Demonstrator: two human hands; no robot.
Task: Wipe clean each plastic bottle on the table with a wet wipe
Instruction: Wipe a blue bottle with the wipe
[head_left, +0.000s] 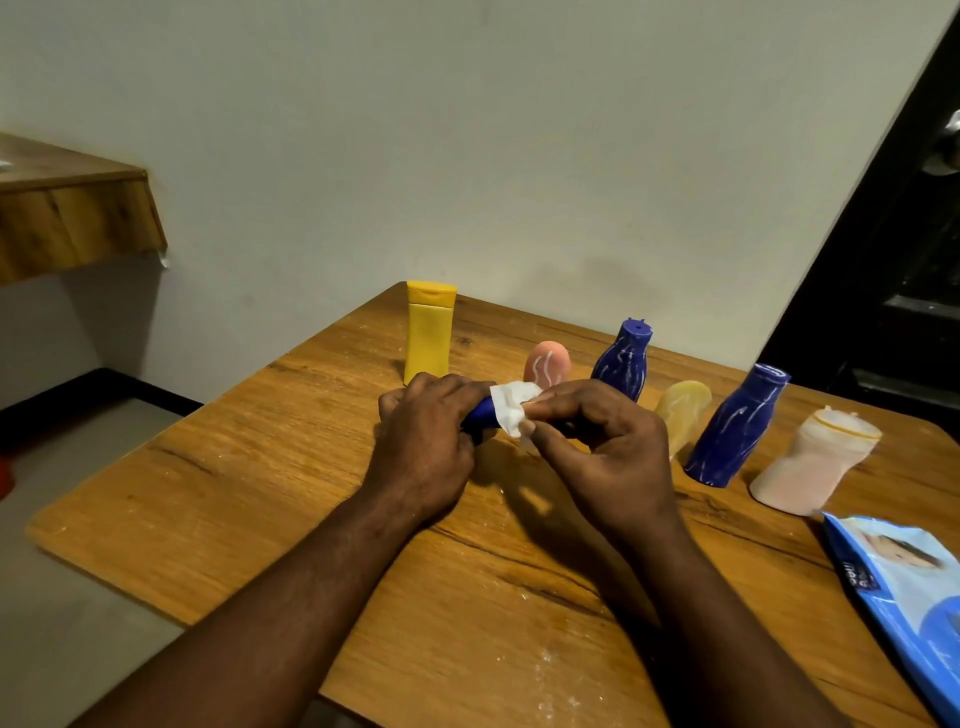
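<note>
My left hand (423, 439) grips a blue plastic bottle (480, 414) held sideways above the wooden table (260, 493); most of the bottle is hidden by my hands. My right hand (597, 447) pinches a white wet wipe (511, 405) against that bottle. Behind my hands stand a yellow bottle (428, 332), a pink bottle (546, 364) and a blue bottle (623, 361) streaked with white. To the right are a pale yellow bottle (683, 415), a second streaked blue bottle (735, 428) and a whitish pink bottle (810, 462).
A blue wet-wipe pack (904, 597) lies at the table's right front edge. A wooden shelf (72, 208) juts from the wall at the left. A dark door (893, 260) stands at the right. The floor drops away left of the table.
</note>
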